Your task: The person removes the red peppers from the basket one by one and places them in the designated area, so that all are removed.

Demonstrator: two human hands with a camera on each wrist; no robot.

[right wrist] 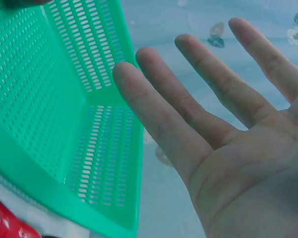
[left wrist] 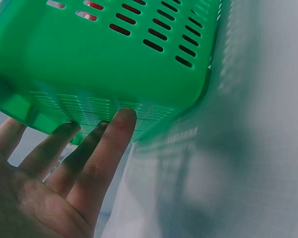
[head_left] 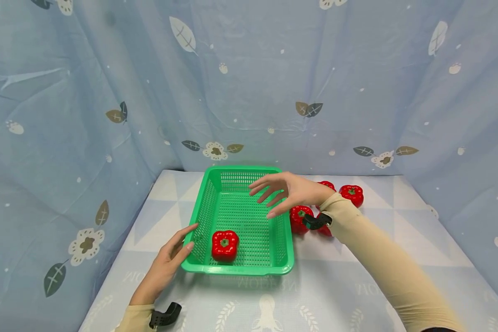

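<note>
A green plastic basket (head_left: pixel 249 271) with slotted walls stands on the table. Inside it, near the front left, sits one red bell pepper (head_left: pixel 225 246). My left hand (head_left: pixel 166 263) is at the basket's left front corner, its thumb by the rim. In the left wrist view, the fingers (left wrist: pixel 107 153) of that hand reach fairly straight along the outside wall. Over the basket's right side hovers my right hand (head_left: pixel 292 190), fingers spread and nothing held. The right wrist view shows its bare palm and extended fingers (right wrist: pixel 161 116) beside the basket (right wrist: pixel 20 153).
Right of the basket lie several more red bell peppers, including a near one (head_left: pixel 300 220) and a far one (head_left: pixel 352 195); the right forearm partly hides some. A blue patterned curtain (head_left: pixel 249 92) hangs behind and beside the white-and-blue table (head_left: pixel 402 230).
</note>
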